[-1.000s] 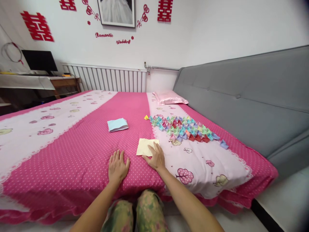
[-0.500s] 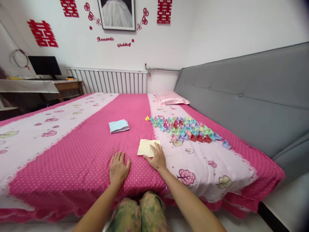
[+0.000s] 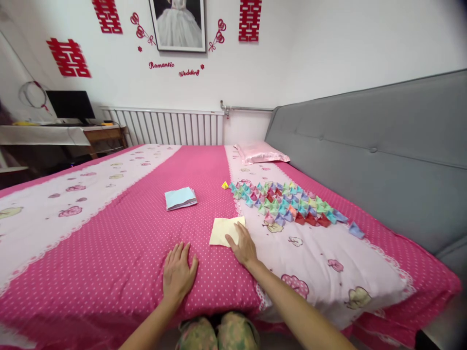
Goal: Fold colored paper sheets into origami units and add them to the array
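My right hand [image 3: 242,248] lies flat with its fingers spread on the near corner of a pale yellow paper sheet [image 3: 223,229] on the pink bed sheet [image 3: 120,253]. Palm down, my left hand [image 3: 177,273] rests on the dotted bed sheet, a hand's width left of the yellow paper and apart from it. A light blue stack of paper [image 3: 180,198] sits farther back. To the right, several small folded paper pieces [image 3: 288,204] in many colours lie in rows.
A pink pillow [image 3: 260,152] lies at the head of the bed by the grey padded headboard [image 3: 365,146]. A white radiator [image 3: 168,127] runs along the far wall. A desk with a monitor [image 3: 69,104] stands at the far left.
The view has shifted slightly, so the bed appears lower and nearer. Both hands keep their places, the right on the yellow paper, the left on the sheet.
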### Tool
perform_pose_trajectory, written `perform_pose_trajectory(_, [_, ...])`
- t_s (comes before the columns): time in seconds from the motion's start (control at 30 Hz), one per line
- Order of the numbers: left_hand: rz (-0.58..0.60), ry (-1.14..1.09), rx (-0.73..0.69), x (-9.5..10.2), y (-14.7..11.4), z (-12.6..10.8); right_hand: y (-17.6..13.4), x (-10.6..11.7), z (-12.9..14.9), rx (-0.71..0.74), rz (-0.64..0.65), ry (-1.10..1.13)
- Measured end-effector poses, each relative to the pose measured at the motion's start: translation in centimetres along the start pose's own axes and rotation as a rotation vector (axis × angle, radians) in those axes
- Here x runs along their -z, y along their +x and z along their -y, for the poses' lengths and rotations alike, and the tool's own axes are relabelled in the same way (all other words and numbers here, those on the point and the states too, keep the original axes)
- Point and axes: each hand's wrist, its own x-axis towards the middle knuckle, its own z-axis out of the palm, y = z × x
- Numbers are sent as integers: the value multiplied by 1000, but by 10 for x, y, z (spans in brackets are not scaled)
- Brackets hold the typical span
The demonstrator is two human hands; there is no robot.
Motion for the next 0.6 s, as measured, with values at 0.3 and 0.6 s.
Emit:
perform_pose_trajectory(0.3, [17,-433,101,12,81,-26,61,-6,-25,16,135,73])
perform_pose_trajectory(0.6, [86,-268,-216,-45,172,-100,112,21,-3,-35,21,193])
